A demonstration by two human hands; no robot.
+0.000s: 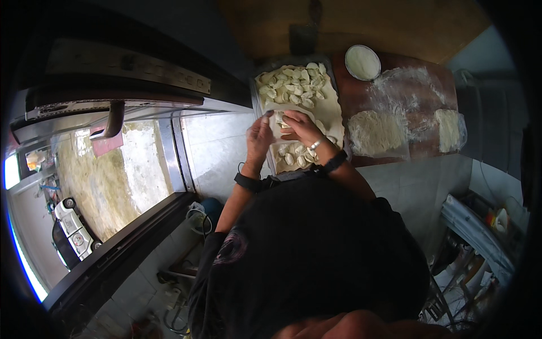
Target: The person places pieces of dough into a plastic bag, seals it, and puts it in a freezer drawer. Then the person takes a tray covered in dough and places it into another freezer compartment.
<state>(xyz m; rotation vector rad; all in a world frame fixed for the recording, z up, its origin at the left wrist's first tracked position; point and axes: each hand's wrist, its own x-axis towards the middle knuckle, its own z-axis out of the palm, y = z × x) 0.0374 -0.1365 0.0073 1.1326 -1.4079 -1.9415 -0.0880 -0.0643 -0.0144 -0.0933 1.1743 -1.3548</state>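
A tray [338,101] lined with a pale cloth or sheet [331,105] lies before me. Many small oval dough pieces [292,82], dumpling-like, are heaped at its far end. More dough pieces [300,156] rest at the near end. Above the tray's middle is a pale rounded item [296,109], a shallow dish or a sheet; I cannot tell which. My left hand [259,134] pinches its left side, slightly blurred. My right hand [301,126] reaches over it with bent fingers at a pale piece [281,120]; whether they grip it is unclear.
Right of the tray is a reddish-brown board [360,95] dusted with flour. On it are a bowl of white powder [363,62], a flat dough slab [377,133] and another dough piece [449,130] by clear plastic. A window frame [175,144] stands at left.
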